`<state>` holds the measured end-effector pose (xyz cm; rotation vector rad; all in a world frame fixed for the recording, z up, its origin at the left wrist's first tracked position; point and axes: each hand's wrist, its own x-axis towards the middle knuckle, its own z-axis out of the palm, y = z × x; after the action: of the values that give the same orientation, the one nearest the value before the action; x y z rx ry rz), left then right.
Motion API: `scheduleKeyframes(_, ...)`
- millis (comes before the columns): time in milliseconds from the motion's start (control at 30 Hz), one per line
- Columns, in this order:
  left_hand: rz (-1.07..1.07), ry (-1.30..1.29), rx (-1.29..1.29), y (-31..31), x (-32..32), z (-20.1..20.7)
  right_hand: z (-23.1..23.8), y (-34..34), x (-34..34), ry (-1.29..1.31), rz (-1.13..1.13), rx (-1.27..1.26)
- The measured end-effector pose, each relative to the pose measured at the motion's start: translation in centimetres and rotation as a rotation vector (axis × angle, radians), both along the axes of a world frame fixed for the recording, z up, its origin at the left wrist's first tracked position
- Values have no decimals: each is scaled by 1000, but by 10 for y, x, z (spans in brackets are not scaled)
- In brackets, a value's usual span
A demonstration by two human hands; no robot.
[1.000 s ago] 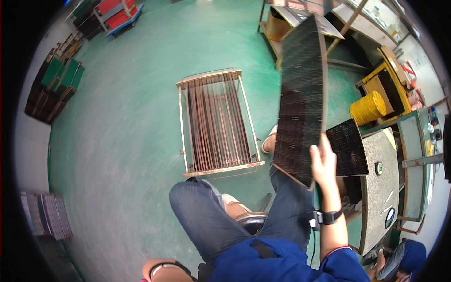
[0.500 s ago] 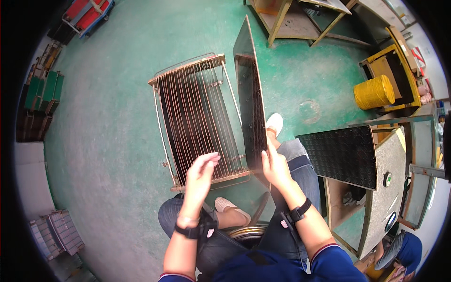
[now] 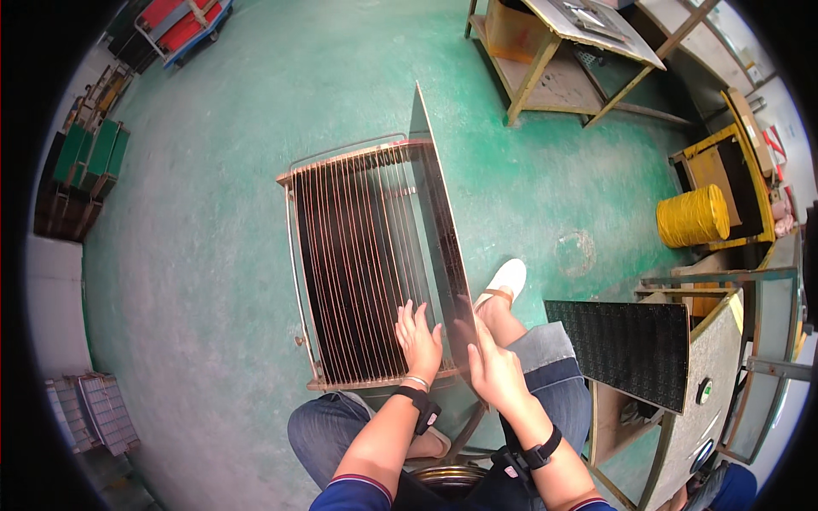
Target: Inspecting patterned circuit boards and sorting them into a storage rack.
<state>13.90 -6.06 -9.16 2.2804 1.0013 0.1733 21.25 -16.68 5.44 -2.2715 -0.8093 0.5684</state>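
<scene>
On the floor before me stands a metal-framed rack [image 3: 294, 247], in which several dark thin panels [image 3: 349, 281] stand on edge, side by side. My right hand [image 3: 498, 373] grips the near edge of one more dark panel [image 3: 443, 213], held upright along the rack's right side. Whether this panel's lower edge sits in the rack cannot be made out. My left hand [image 3: 418, 344] is over the rack's near right part, fingers spread and holding nothing; whether they touch the panel edges below is unclear.
Right of my knee, a dark textured panel [image 3: 620, 349] leans at a speckled-top bench [image 3: 694, 426]. A yellow spool [image 3: 693, 215] stands farther right, and a wooden table [image 3: 562, 85] beyond. Green boxes [image 3: 89, 153] and a red-loaded trolley [image 3: 175, 25] are at left. Part of another person shows at lower right.
The held panel has come lower and nearer the rack's right side. My left hand has moved right toward the panel, its fingers spreading. The view has shifted.
</scene>
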Motion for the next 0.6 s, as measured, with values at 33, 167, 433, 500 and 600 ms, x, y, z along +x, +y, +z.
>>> scheduleKeyframes(33,23,-21,-20,-1,1,0,0,1,0,3,12,-16)
scheduleKeyframes(167,31,19,16,0,4,0,0,7,1,-41,21,-33)
scheduleKeyframes(433,16,17,63,2,-1,-1,-5,7,-1,-19,17,14)
scheduleKeyframes(500,28,-2,55,2,-2,1,-10,12,3,-19,18,19)
scheduleKeyframes(600,5,-12,54,0,0,1,-30,17,9,-35,28,27)
